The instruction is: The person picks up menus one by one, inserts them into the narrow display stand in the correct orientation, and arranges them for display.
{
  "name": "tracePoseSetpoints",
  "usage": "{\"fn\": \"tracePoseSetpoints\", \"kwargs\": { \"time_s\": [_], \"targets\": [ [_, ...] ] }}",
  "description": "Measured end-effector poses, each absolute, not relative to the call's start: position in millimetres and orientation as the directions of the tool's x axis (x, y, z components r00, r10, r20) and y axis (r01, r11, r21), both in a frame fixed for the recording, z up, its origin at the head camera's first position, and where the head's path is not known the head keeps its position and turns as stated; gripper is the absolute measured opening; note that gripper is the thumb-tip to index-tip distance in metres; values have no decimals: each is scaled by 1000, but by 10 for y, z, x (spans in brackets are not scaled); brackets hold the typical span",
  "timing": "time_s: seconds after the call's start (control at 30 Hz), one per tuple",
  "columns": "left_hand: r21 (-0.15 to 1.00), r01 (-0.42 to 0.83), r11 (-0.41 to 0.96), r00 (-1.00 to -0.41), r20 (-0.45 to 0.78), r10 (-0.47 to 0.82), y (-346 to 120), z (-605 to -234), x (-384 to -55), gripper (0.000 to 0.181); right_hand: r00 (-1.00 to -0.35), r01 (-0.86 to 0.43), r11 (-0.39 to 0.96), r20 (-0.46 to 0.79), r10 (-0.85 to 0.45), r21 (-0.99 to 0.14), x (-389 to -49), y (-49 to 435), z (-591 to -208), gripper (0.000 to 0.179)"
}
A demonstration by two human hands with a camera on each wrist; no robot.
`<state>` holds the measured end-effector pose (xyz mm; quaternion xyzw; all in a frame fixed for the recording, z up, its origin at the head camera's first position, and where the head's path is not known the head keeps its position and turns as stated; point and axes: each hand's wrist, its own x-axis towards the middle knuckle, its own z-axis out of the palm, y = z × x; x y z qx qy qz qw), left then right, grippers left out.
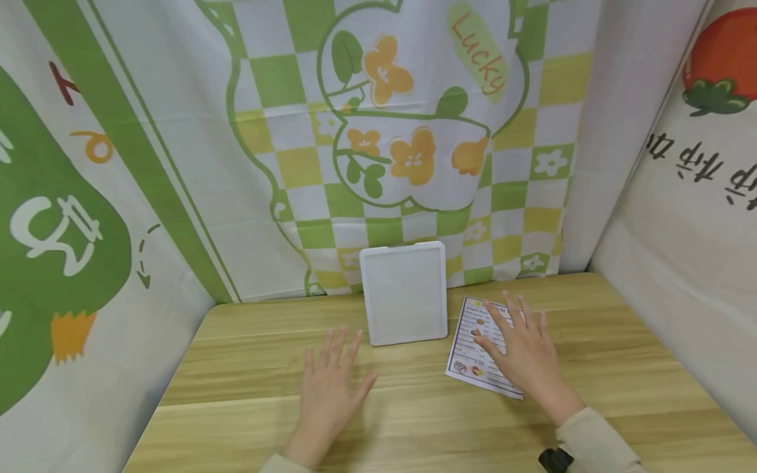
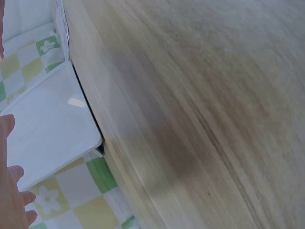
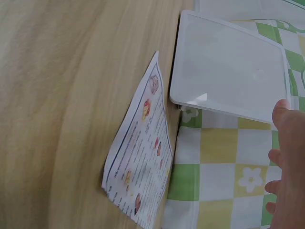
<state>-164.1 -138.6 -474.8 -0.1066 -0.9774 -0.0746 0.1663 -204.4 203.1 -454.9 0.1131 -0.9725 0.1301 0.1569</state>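
A white rectangular board [image 1: 405,293] with a raised rim stands upright at the back of the table, near the patterned cloth. To its right lies a printed sheet [image 1: 473,355] with small food pictures and lines of text, like a menu. My left hand [image 1: 328,394] is spread over the table, left of and in front of the board, holding nothing. Over the right part of the sheet is my right hand [image 1: 525,351], fingers spread, hiding some of the print. In the right wrist view the sheet [image 3: 143,157] lies apart from the fingers.
The wooden table [image 1: 248,374] has its back edge against a green-and-yellow checked cloth [image 1: 378,226]. Printed curtains [image 1: 680,289] close in both sides. A black band [image 1: 556,458] sits at my right wrist by the sleeve.
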Motion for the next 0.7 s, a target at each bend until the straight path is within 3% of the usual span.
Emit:
{"fn": "tracePoseSetpoints", "kwargs": {
  "time_s": [0.33,0.7],
  "targets": [
    [67,353,933,-895,315,316,-1189,-4828,-1742,72,-893,-336,915,384,-233,-225,-1961,2195,-4608,66],
    [-9,534,845,-805,298,512,-927,-4780,-1916,68,-907,-357,887,333,-256,-291,-1874,2379,-4648,64]
  ]
}}
